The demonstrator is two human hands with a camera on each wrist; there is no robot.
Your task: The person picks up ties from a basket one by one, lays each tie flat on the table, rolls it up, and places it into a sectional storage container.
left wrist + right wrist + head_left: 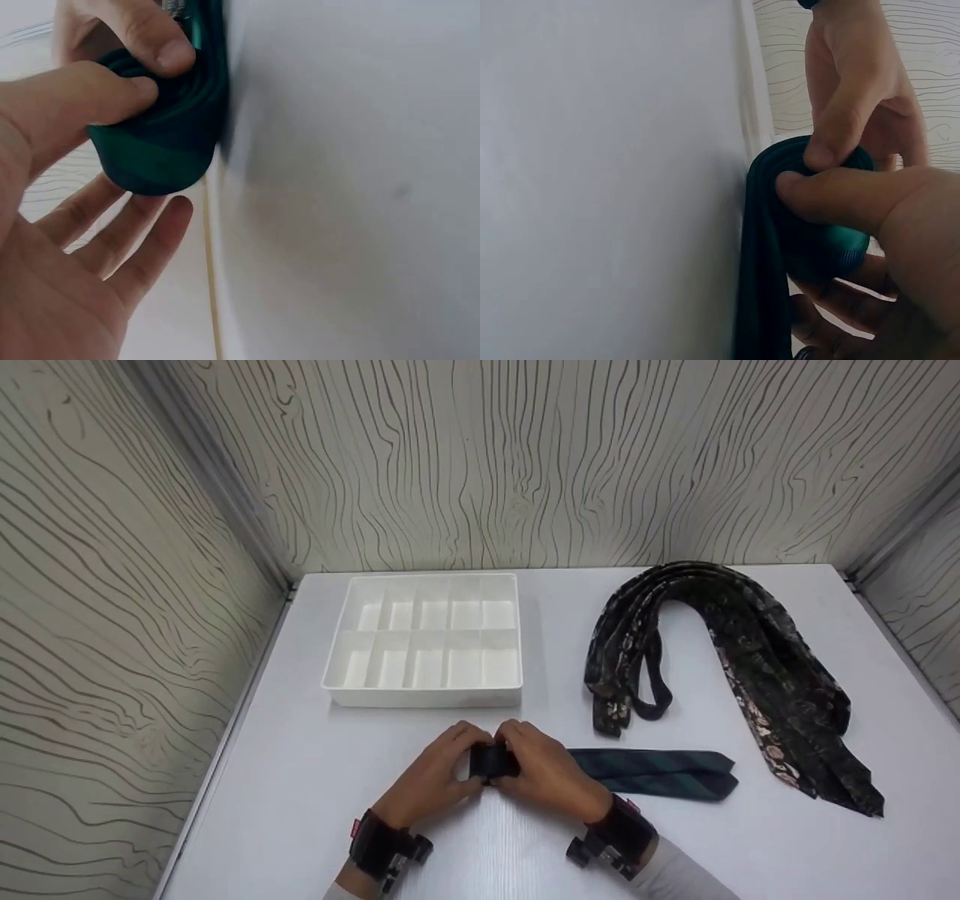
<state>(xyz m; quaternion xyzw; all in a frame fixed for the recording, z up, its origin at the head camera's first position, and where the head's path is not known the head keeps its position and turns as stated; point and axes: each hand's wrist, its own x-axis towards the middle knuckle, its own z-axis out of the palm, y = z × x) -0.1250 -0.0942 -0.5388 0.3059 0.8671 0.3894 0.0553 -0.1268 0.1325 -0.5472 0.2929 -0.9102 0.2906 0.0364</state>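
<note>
Both hands hold a green and navy striped necktie, its left part wound into a thick roll (491,765). My left hand (431,781) grips the roll's left side; in the left wrist view its thumb presses the layered edge of the necktie (157,161), with three fingers spread beneath. From the right, my right hand (553,776) grips the same roll, its thumb (832,196) on the coil edge. The necktie's unrolled tail (660,774) lies flat on the table, stretching right from under that hand.
A white tray (424,697) with two rows of compartments stands behind the hands. To the right, several dark floral neckties (757,660) lie in a curved bundle. Wood-grain patterned panels (480,465) rise behind and beside the white table (285,780).
</note>
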